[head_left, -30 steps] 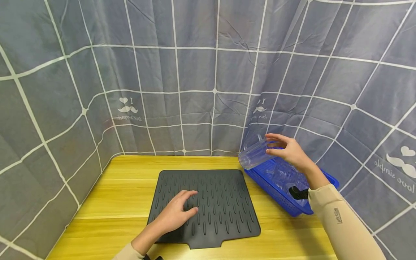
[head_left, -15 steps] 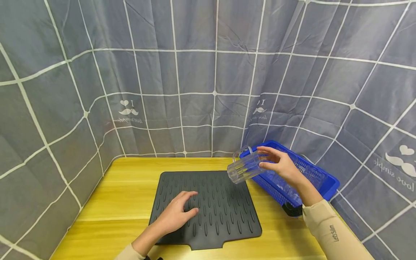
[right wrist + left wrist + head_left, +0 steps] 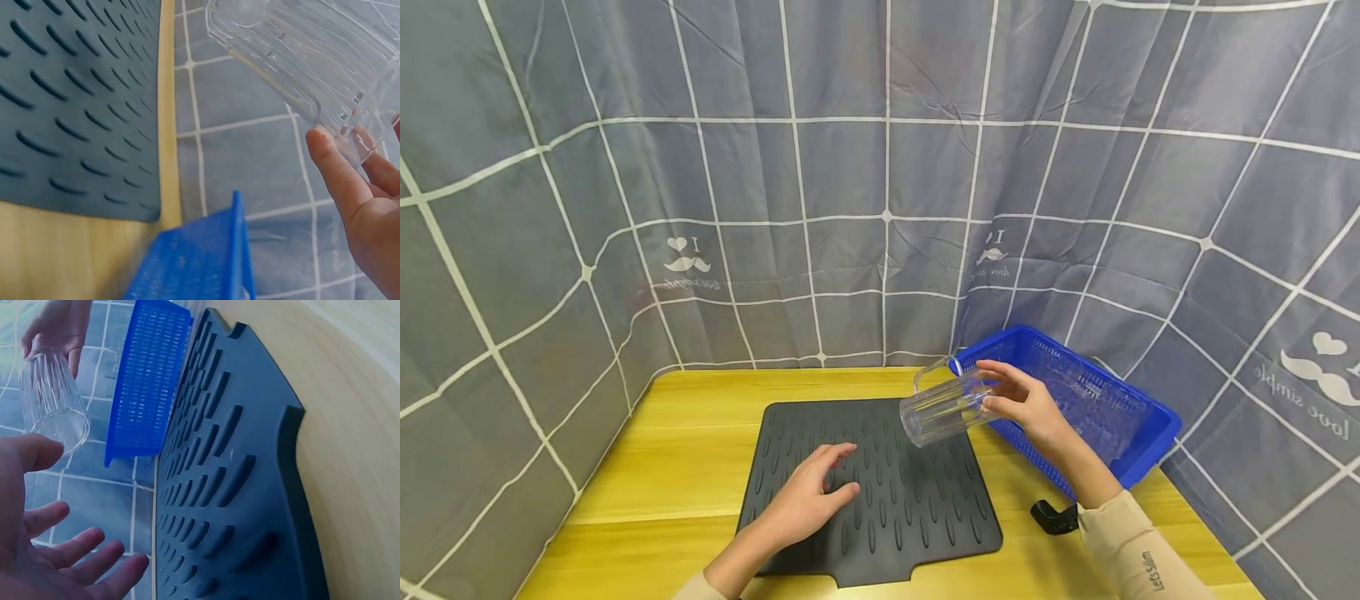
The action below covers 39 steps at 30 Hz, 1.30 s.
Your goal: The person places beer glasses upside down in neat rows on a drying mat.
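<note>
My right hand (image 3: 1026,417) pinches a clear, ribbed mug (image 3: 942,410) near its mouth, fingers on one side and thumb on the other. The mug lies tilted in the air, its base pointing left over the right part of a black ridged mat (image 3: 925,500); its looped handle (image 3: 934,367) sticks up at the back. In the right wrist view the thumb (image 3: 328,156) presses the mug's rim end. My left hand (image 3: 808,500) hovers over the mat's left half, fingers spread and holding nothing. In the left wrist view its palm faces the mug's base.
A blue perforated basket (image 3: 1138,450) stands at the right, beside the mat, with clear ware (image 3: 1086,400) inside. The mat lies on a yellow wood-grain table (image 3: 647,467). Grey curtains (image 3: 842,167) with white grid lines surround the table at the back and sides.
My right hand has carried the mug left and down, from above the basket to over the mat's right edge. The left hand has stayed nearly still.
</note>
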Tool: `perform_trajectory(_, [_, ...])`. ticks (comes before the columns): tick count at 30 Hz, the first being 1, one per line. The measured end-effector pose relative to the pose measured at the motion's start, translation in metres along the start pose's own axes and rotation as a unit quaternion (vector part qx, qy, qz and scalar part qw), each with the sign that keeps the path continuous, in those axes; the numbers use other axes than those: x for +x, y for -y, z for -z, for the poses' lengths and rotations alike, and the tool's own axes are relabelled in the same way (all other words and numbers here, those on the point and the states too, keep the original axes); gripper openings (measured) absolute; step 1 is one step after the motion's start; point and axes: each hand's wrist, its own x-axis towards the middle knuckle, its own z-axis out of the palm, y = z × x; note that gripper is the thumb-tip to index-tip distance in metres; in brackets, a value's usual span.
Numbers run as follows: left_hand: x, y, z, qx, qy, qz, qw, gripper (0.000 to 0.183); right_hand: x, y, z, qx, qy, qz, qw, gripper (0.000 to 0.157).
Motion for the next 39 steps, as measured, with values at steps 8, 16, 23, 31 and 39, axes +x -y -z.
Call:
perform_trajectory(8, [0.001,0.001,-0.003,-0.036,0.001,-0.012,0.9993,0.058,-0.007,-0.016,-0.02,0.058,-0.003,-0.017,0.998,0.054])
perform_trajectory(16, [0.0,0.006,-0.002,-0.062,-0.004,-0.013,0.998,0.06,-0.011,-0.033,-0.035,0.104,0.011,-0.029,0.994,0.055])
perform_trajectory(23, [0.0,0.005,-0.001,-0.069,-0.01,-0.001,0.9976,0.061,-0.008,-0.04,-0.049,0.131,0.004,-0.042,0.991,0.057])
perform_trajectory(31, [-0.003,-0.022,0.007,-0.1,-0.017,0.0,0.9948,0.065,-0.007,-0.044,-0.061,0.147,-0.011,-0.064,0.987,0.055])
perform_trajectory(39, [0.005,-0.016,-0.003,-0.115,-0.027,0.0,0.993,0.067,-0.009,-0.048,-0.067,0.167,-0.019,-0.064,0.984,0.051])
